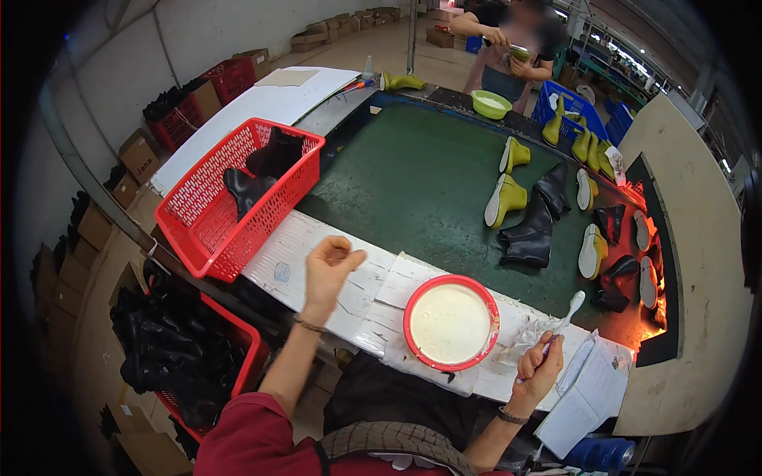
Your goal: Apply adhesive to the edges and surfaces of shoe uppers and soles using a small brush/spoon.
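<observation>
My right hand (540,366) grips a toothbrush (565,319) with a white head and a purplish handle, bristle end up, right of the red-rimmed bowl. That bowl (449,324) holds a creamy white liquid and stands on the white board in front of me. My left hand (329,274) hovers over the board left of the bowl, empty, its fingers loosely curled and the thumb apart. On the green belt, two black ankle boots (528,238) lie beside olive-green boots (506,200) with pale soles turned toward me.
A red basket (238,234) with black boots stands at left; another crate (252,361) of black boots sits below. Boots ride near a glowing heater opening (655,317) at right. Across the belt (397,166), a person handles a green boot above a green bowl (491,104).
</observation>
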The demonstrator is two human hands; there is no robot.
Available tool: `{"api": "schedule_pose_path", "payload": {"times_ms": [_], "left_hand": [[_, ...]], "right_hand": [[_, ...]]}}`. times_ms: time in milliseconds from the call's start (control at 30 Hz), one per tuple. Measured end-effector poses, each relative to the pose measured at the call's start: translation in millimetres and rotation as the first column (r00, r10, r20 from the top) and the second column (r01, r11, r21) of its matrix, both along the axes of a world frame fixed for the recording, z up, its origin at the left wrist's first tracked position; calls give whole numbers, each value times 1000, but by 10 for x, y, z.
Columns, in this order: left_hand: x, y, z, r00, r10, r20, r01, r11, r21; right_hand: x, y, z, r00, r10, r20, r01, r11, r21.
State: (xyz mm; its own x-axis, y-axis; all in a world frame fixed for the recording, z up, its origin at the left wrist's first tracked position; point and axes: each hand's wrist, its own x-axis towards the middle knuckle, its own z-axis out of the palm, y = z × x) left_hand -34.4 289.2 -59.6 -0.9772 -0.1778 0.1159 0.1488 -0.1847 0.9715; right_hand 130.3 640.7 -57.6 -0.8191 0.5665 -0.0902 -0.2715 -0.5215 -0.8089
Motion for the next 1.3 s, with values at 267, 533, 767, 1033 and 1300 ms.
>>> {"api": "schedule_pose_path", "payload": {"times_ms": [267,533,767,1033,1300], "left_hand": [[-1081,-1966,301,793,329,-513,-607,344,-717],[-1004,-2052,-65,875,446,-189,-238,57,-970],[-872,-1562,496,862,318,-394,-504,464,-728],[637,421,1801,375,-873,-311,738,484,-470],[1147,1075,2151,24,-885,-465,959,-111,261]], "right_hand": [[-438,440,-692,900,-381,213,303,897,323],[-546,465,-1223,916,-395,61,295,770,566],[-488,493,-1199,969,-240,64,162,805,571],[-483,503,-1300,963,-267,35,184,745,641],[-484,512,-1331,954,-289,74,199,801,565]]}}
